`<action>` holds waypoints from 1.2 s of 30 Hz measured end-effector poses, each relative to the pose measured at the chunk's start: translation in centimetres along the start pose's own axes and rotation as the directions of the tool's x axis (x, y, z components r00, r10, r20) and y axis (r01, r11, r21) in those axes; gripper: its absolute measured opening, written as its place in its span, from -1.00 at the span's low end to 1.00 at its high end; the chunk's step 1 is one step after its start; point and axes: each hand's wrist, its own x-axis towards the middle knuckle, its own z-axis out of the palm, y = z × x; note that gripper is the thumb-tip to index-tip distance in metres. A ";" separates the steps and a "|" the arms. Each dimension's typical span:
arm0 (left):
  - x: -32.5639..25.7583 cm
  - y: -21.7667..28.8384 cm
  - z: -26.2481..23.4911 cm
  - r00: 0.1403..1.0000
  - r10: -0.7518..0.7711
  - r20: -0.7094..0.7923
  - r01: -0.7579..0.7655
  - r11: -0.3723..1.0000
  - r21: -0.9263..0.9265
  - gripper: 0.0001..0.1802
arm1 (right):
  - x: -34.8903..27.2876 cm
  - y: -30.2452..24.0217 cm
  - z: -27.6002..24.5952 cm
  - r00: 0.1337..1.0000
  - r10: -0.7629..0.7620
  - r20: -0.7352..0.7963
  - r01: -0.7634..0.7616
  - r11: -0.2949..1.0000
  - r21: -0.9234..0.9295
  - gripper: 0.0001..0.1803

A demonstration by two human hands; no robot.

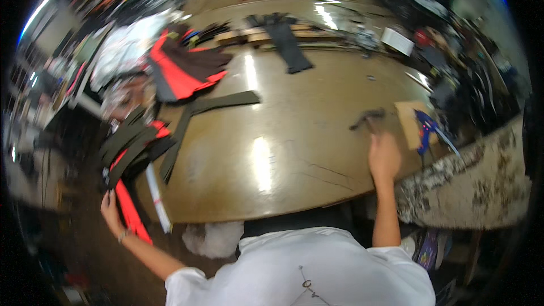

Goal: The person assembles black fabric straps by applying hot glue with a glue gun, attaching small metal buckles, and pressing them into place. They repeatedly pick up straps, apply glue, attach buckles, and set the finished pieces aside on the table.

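Note:
My right hand [384,156] is raised over the right side of the brown worktable [283,136] and grips the handle of a hammer [367,119], whose dark head points left. My left hand [111,211] reaches out past the table's left edge and holds a red strip [131,211] from a hanging bundle of black and red strips [133,144]. Long dark strips [218,103] lie on the tabletop beside that bundle.
A red and black pile of cut pieces [184,68] lies at the table's back left, with a dark strip [288,45] over wooden boards further back. A cardboard piece [409,122] and blue-handled scissors [426,131] lie at the right. A white ruler [158,198] overhangs the front edge.

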 end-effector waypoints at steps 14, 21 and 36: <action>1.4 2.8 0.3 0.984 0.053 -0.170 -0.067 0.995 -0.077 -0.47 | -0.2 0.1 0.3 0.989 -0.070 -0.127 0.061 0.995 -0.074 -0.69; 1.6 9.6 4.3 0.905 0.308 -0.294 -0.081 0.802 0.591 -0.55 | -0.2 0.0 -0.1 0.994 -0.058 -0.098 0.056 0.998 -0.015 -0.67; -9.7 35.4 54.8 0.736 0.519 0.435 -0.608 0.789 0.087 -0.58 | 0.1 -0.4 0.0 0.984 -0.056 -0.170 0.066 0.996 0.052 -0.68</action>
